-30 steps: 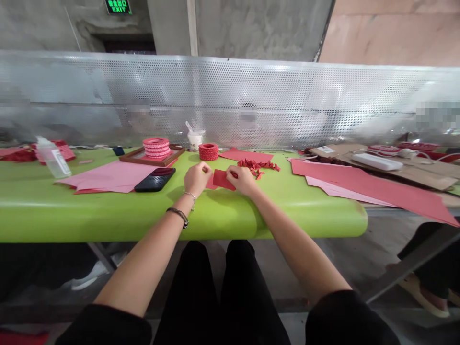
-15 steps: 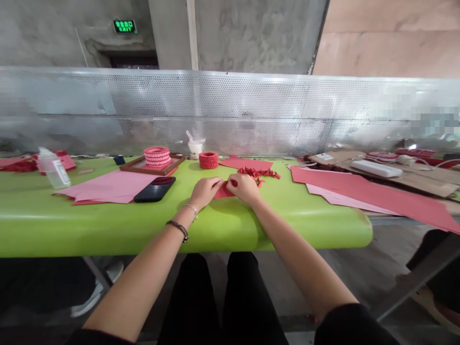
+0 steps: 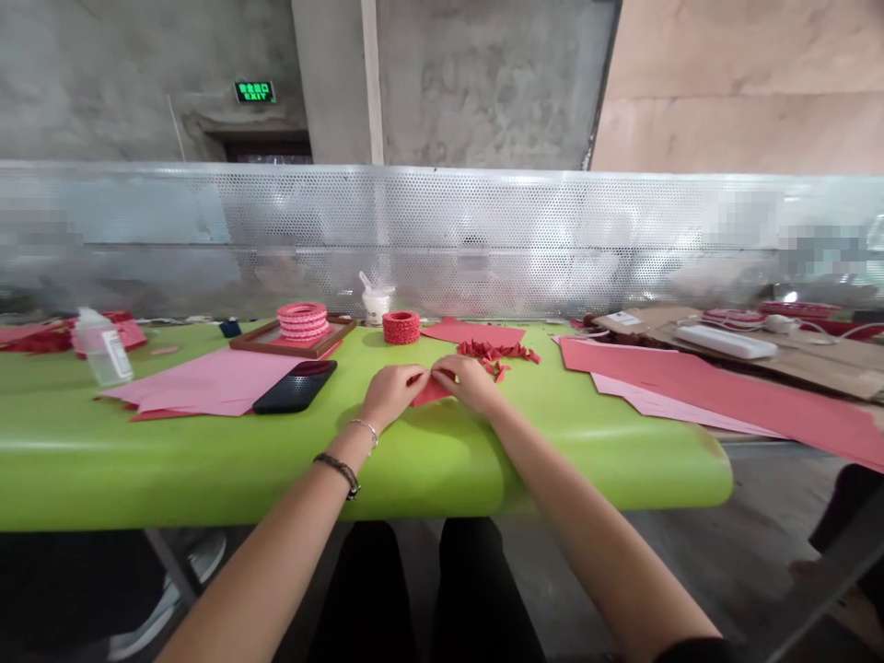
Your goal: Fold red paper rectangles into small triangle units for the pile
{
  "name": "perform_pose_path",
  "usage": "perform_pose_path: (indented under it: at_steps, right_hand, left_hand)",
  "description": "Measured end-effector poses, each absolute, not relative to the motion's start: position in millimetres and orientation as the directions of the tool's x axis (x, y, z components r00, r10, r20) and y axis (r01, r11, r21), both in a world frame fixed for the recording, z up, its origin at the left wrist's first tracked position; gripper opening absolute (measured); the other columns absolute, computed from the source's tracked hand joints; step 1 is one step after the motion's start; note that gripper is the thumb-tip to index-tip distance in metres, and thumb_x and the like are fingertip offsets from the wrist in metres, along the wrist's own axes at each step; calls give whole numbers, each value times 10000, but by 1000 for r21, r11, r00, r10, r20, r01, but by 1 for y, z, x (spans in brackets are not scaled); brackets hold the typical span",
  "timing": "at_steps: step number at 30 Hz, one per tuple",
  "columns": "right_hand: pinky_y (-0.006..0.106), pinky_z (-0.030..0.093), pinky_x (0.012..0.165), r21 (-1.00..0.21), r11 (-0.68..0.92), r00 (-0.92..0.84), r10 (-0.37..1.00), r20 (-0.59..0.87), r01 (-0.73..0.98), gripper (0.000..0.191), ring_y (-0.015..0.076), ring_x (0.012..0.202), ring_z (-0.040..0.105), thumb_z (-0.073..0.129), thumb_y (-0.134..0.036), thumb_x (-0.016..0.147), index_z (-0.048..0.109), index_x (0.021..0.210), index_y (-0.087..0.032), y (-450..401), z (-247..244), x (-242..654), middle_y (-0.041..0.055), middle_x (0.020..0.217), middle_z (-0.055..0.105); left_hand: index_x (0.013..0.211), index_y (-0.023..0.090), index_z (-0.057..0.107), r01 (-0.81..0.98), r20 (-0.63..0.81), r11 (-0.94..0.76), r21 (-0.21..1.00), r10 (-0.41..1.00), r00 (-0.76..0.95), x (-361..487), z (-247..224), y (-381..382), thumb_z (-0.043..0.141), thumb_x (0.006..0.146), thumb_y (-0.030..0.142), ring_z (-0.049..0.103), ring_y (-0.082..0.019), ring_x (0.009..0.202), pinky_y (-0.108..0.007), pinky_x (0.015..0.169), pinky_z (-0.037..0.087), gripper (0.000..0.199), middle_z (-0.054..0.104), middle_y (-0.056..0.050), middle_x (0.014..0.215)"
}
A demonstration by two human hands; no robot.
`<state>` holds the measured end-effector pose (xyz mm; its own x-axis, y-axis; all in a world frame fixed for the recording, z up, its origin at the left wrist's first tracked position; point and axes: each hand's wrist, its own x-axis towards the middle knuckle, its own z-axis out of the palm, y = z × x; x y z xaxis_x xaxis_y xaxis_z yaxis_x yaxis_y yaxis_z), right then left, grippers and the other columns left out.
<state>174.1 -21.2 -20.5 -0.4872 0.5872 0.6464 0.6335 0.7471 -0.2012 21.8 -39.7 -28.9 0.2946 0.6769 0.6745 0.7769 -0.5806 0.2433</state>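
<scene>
A small piece of red paper is between my two hands, just above the green table. My left hand pinches its left side, thumb and fingers pressed together. On the other side my right hand pinches the paper's upper edge, so the fingertips of both hands nearly meet. The fingers cover part of the paper. Just beyond my right hand lies a heap of crumpled red paper strips. A red ring-shaped roll and a flat red sheet lie farther back.
To the left are a black phone, pink paper sheets, a clear bottle and a brown frame bearing pink rings. A white cup stands behind. Red sheets and a power strip lie right.
The camera view has tilted up slightly, so the table sits lower in the picture. My right hand's fingers have shifted on the red paper, and both hands stay close together.
</scene>
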Motion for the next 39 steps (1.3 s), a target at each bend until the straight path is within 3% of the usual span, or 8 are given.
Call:
perform_pose_path:
  at_steps: [4,7,14,19,25,30,34,39]
  right_hand:
    - [229,390,604,-214,758,-514,594,619,617,197,128,645,531,432,-98,794,620,747,-134,-21,-23,171,60,737,625]
    - [223,375,579,-224,749,-508,606,613,624,207,123,620,518,429,-104,803,618,722,-131,-23,-22,170,60,715,625]
    - [202,330,510,-315,666,-340,662,668,676,248,110,559,484,398,-157,826,600,686,-128,-26,-17,175,50,666,606]
    - [179,346,526,-333,695,-366,653,663,638,209,92,567,496,423,-136,801,597,684,-134,-25,-18,177,30,680,612]
    - [185,343,539,-310,697,-383,648,658,646,163,106,603,505,444,-92,730,594,698,-146,-27,-20,169,32,711,618]
    - [200,302,501,-348,592,-232,689,687,727,140,115,554,472,456,-77,660,550,585,-149,-25,-16,175,31,619,578]
    - [215,329,523,-405,539,-123,698,705,738,159,126,576,484,408,-102,715,555,665,-139,-25,-13,184,52,656,580]
    - [195,395,601,-381,670,-315,678,664,637,103,111,673,538,486,-186,753,578,795,-162,-27,-14,177,28,781,618]
  left_hand:
    - [664,204,583,806,695,-553,213,665,273,24,-28,-40,440,753,239,508,-162,558,-243,496,264,172,613,-30,644]
    - [615,209,566,834,710,-504,225,671,214,25,-28,-40,456,725,213,494,-166,526,-249,479,233,156,590,-25,581]
    - [598,174,560,827,716,-379,415,697,-40,12,-26,-38,432,718,202,479,-155,480,-230,433,232,177,571,-35,536]
    - [816,153,598,699,696,-532,478,715,67,14,-24,-37,403,770,295,524,-124,526,-198,479,372,246,618,-18,631]
    - [657,150,614,627,692,-622,469,700,177,20,-27,-34,486,723,292,496,-121,511,-209,500,374,202,608,-13,589]
    - [665,134,609,598,703,-621,508,699,129,17,-26,-36,437,751,317,471,-121,482,-213,475,356,265,575,-11,537]
    - [675,129,607,569,696,-613,548,712,97,16,-25,-37,432,747,335,476,-128,479,-217,465,357,280,576,-16,533]
    - [673,133,607,526,660,-607,596,743,108,19,-25,-39,466,719,325,530,-150,573,-232,539,395,243,627,-45,637]
